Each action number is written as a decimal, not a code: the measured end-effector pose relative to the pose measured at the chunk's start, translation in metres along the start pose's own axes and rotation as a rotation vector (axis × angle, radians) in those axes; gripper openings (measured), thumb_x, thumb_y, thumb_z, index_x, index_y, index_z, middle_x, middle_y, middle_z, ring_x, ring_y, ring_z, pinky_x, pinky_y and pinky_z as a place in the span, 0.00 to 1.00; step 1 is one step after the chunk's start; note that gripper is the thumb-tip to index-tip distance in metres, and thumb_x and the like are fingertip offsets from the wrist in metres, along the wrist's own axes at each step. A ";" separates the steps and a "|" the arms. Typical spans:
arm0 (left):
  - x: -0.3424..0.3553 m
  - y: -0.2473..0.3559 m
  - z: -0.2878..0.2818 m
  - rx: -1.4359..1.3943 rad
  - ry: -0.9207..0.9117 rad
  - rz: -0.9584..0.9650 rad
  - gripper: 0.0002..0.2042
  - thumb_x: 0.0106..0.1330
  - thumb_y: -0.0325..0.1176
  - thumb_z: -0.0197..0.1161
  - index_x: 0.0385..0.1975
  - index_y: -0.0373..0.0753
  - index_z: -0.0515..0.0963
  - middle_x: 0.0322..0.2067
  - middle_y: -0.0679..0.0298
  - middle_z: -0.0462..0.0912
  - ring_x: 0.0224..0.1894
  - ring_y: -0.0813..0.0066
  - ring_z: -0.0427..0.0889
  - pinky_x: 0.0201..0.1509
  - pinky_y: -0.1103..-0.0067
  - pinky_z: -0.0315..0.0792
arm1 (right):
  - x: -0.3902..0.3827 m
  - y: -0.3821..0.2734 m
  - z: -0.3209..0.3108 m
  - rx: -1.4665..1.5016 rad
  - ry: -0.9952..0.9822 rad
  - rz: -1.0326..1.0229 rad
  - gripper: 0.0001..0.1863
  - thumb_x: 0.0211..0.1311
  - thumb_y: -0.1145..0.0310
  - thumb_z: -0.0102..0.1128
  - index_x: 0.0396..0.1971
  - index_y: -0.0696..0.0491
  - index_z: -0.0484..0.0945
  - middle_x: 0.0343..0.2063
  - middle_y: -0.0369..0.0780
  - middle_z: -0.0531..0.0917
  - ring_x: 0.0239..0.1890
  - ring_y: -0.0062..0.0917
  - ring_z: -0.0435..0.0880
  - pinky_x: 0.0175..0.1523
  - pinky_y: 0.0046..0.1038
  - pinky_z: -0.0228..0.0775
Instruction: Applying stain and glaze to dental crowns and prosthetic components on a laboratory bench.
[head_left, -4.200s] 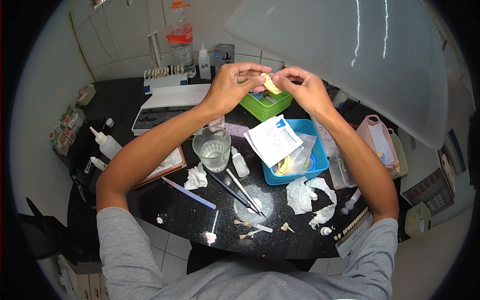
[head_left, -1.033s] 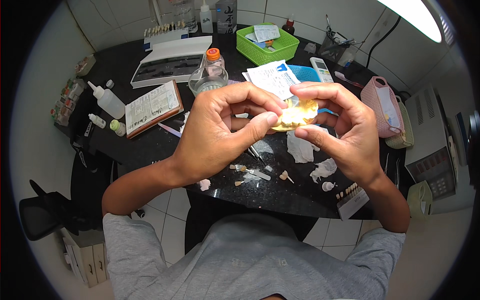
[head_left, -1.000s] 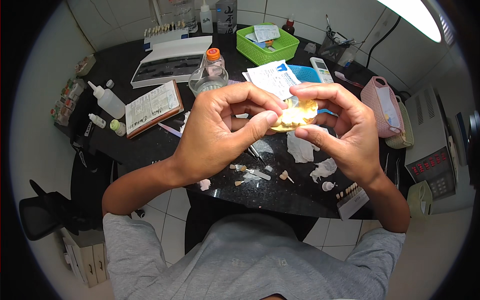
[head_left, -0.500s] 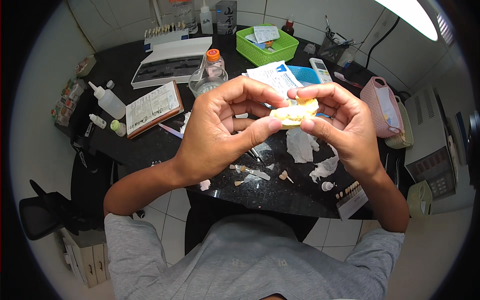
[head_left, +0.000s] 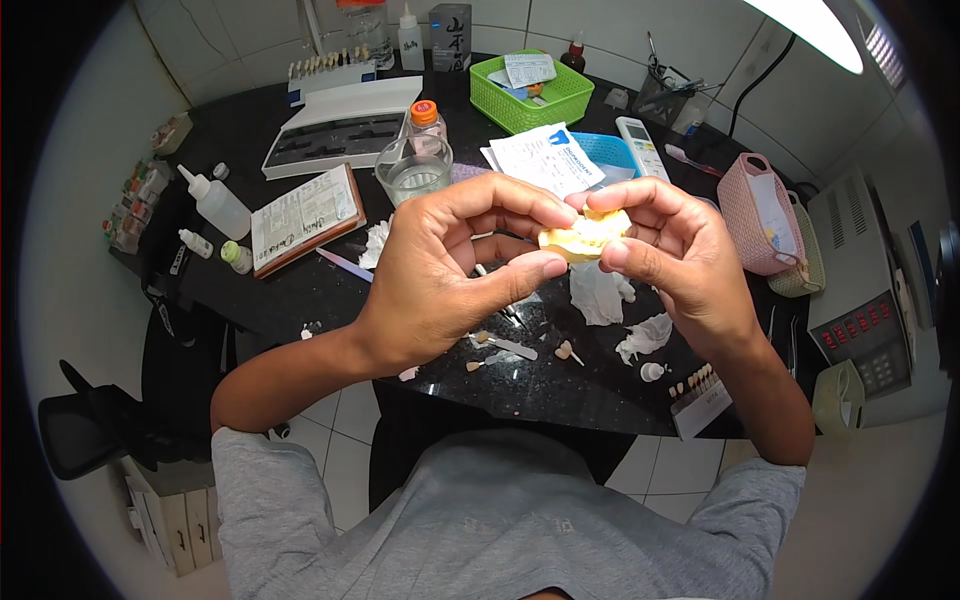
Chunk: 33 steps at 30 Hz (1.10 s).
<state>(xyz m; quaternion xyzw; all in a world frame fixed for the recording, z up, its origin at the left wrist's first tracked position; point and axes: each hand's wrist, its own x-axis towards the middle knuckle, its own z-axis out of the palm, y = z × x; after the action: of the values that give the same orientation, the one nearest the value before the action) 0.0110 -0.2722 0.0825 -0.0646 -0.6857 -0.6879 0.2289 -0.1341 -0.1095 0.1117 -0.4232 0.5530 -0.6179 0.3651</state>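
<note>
A yellow dental cast is held up above the black worktop, between both hands. My left hand grips its left end with thumb and fingertips. At the other end, my right hand pinches it the same way, thumb in front and fingers behind. The fingers hide parts of the cast's far side. Below the hands lie shade tabs, a small flat metal piece and crumpled white tissue. A dark pointed tool shows partly under my left hand.
A glass of water stands beyond my left hand, near an open notebook and a squeeze bottle. Farther back are a green basket and paper packets. Right are a pink basket and a shade guide.
The cast has tilted in my fingers, so its smooth near side now shows more and its row of teeth less. Both hands have shifted slightly, still holding it.
</note>
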 end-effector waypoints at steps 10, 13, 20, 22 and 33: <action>0.011 -0.014 0.009 -0.412 0.139 -0.146 0.18 0.67 0.28 0.59 0.53 0.31 0.66 0.45 0.58 0.77 0.45 0.79 0.79 0.53 0.82 0.74 | 0.001 0.007 -0.001 0.094 0.065 0.034 0.17 0.58 0.74 0.64 0.46 0.62 0.74 0.42 0.42 0.79 0.44 0.20 0.81 0.49 0.22 0.75; 0.015 -0.017 0.013 -0.466 0.202 -0.285 0.17 0.67 0.29 0.58 0.52 0.31 0.67 0.46 0.58 0.77 0.44 0.80 0.79 0.53 0.83 0.74 | 0.004 0.009 -0.001 0.072 0.100 0.012 0.17 0.58 0.74 0.64 0.46 0.62 0.73 0.41 0.42 0.79 0.43 0.19 0.81 0.49 0.21 0.75; 0.016 -0.020 0.027 -0.493 0.153 -0.293 0.17 0.69 0.36 0.56 0.53 0.33 0.69 0.47 0.65 0.76 0.50 0.82 0.73 0.57 0.80 0.67 | 0.011 0.015 0.002 -0.027 0.163 -0.085 0.16 0.57 0.76 0.65 0.44 0.62 0.73 0.39 0.41 0.81 0.41 0.18 0.82 0.47 0.19 0.75; 0.018 -0.022 0.029 -0.489 0.163 -0.310 0.17 0.70 0.37 0.55 0.53 0.34 0.69 0.47 0.64 0.76 0.50 0.81 0.73 0.58 0.79 0.67 | 0.014 0.017 0.002 -0.052 0.172 -0.120 0.15 0.57 0.75 0.66 0.43 0.62 0.74 0.38 0.41 0.81 0.40 0.18 0.82 0.46 0.19 0.76; 0.021 -0.032 0.020 -0.732 0.275 -0.398 0.16 0.73 0.34 0.42 0.50 0.28 0.67 0.44 0.57 0.76 0.44 0.74 0.77 0.50 0.80 0.71 | 0.014 0.008 -0.007 -0.386 0.266 -0.194 0.09 0.60 0.71 0.62 0.37 0.60 0.79 0.32 0.36 0.82 0.30 0.13 0.80 0.30 0.15 0.71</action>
<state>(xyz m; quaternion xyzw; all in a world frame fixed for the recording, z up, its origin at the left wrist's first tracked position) -0.0252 -0.2585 0.0626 0.0838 -0.3588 -0.9186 0.1430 -0.1466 -0.1209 0.1053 -0.4512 0.6607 -0.5833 0.1402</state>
